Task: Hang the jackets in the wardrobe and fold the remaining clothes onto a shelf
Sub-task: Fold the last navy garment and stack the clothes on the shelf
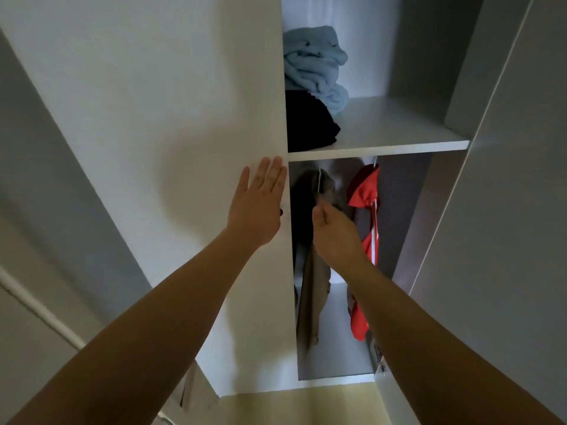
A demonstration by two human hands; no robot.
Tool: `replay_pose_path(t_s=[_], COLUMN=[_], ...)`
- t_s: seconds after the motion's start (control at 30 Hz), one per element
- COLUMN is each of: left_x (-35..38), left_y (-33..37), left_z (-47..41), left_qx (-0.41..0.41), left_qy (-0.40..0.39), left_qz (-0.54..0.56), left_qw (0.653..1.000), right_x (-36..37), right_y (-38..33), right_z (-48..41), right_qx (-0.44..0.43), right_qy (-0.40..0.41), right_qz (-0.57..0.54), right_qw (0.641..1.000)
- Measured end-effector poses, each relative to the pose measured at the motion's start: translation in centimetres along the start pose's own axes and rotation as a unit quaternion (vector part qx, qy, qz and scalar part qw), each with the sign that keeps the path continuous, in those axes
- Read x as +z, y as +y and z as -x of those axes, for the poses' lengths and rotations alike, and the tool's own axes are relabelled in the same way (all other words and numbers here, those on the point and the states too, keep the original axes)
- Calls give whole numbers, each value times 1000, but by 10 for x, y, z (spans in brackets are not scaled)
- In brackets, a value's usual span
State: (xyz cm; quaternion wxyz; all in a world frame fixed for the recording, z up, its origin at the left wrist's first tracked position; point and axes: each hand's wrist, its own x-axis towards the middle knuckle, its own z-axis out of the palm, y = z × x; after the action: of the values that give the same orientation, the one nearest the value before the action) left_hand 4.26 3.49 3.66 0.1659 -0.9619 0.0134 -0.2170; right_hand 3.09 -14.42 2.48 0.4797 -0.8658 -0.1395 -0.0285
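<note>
**Step in hand:** hanging the jackets, judged near completion. The brown jacket point(313, 296) hangs in the lower compartment of the wardrobe, at the centre of the frame, below the shelf point(399, 130). The red jacket point(363, 191) hangs just to its right, apart from it.

**Hands:** the right hand point(334, 231) reaches into that compartment with fingers curled. It appears to pinch the brown jacket's fabric near the shoulder. The left hand point(257, 204) lies flat with fingers straight, pressing the edge of the left door point(184, 118). It grasps nothing.

**Next move, as judged:** settle the garment square on its hanger, then let go and draw the hand clear. The rail is hidden, so the hook's seating cannot be confirmed.

**Condition:** the brown jacket hangs long, limp and creased. On the shelf, upper centre, a light blue bundle point(316, 62) lies loosely folded, touching a black item point(306, 124) in front of it.
</note>
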Motion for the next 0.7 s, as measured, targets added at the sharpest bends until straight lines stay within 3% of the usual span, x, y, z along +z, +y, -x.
replay_pose_path(t_s=[0.33, 0.5, 0.6, 0.7], left_x=[10, -13, -29, -49], left_y=[-17, 10, 52, 96], left_z=[-2, 4, 17, 36], left_qx=[58, 72, 242, 399], left_qy=[33, 29, 72, 79], left_qz=[-18, 94, 228, 361], left_qw=[998, 992, 940, 839], right_x=[8, -12, -36, -73], right_y=[4, 12, 21, 36], right_z=[17, 60, 91, 124], right_qx=[71, 138, 193, 247], right_qy=[151, 225, 290, 384], right_qz=[57, 87, 84, 85], right_qw=[984, 960, 934, 886])
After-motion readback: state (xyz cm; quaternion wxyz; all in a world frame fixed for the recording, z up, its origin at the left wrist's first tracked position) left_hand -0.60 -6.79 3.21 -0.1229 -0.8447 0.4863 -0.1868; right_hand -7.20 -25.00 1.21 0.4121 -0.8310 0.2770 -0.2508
